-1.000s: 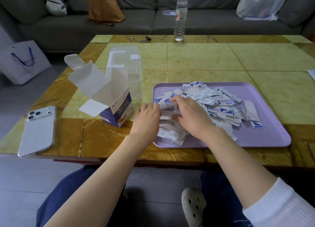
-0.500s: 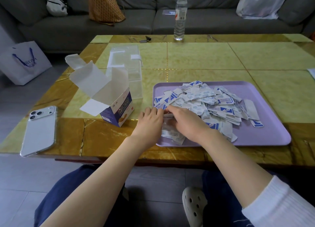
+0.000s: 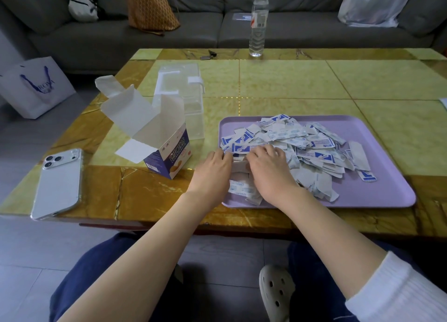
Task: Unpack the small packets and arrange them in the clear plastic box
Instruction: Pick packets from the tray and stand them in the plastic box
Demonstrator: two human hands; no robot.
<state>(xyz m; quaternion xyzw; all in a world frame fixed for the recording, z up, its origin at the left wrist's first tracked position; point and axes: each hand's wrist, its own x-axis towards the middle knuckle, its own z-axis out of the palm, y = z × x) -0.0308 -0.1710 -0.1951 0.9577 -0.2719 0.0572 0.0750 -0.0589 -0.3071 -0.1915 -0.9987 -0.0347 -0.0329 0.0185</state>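
Near-left on the smooth lilac tray (image 3: 377, 188), my left hand (image 3: 212, 170) and right hand (image 3: 272, 170) pinch one flat beige strip (image 3: 239, 166) beside crinkled paper packets (image 3: 302, 140).

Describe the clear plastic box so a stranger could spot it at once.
On the yellow table, look left of the purple tray, just behind the open cardboard carton. The clear plastic box stands there. Alone among its neighbours it is see-through, with a white clasp on top.

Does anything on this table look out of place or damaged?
The phone lies at the table's near left edge, and its corner seems to hang past it. The open carton has roughly torn flaps.
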